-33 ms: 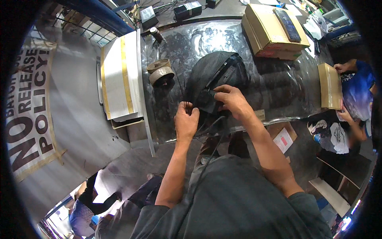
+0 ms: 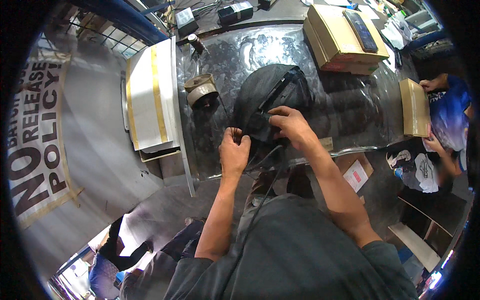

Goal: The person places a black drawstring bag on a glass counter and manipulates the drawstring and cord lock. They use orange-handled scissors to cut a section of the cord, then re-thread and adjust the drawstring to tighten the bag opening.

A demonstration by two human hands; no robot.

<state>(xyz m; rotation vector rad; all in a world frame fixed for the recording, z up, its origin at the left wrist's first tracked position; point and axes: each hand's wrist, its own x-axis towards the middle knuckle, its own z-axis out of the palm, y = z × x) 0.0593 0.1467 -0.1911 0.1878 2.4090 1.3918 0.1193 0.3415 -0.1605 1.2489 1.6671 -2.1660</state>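
Note:
A rounded black mesh bag (image 2: 257,95) with straps across its front lies on the shiny dark tabletop, close to its near edge. My left hand (image 2: 234,152) is closed at the bag's lower left, thumb and fingers pinching thin black strands (image 2: 235,133) that stick up past the fingertips. What these strands are is too fine to make out. From the right, my right hand (image 2: 291,126) grips the bag's near side between thumb and forefinger; the other fingers curl beneath and are partly hidden. A dark cord runs from near the bag down across my shirt.
Left of the bag stand brown tape rolls (image 2: 201,89), a small bottle (image 2: 196,44) and a white taped box (image 2: 152,95). Behind on the right, a cardboard box (image 2: 340,42) carries a phone (image 2: 361,32). At far right a person in blue holds another carton (image 2: 416,107).

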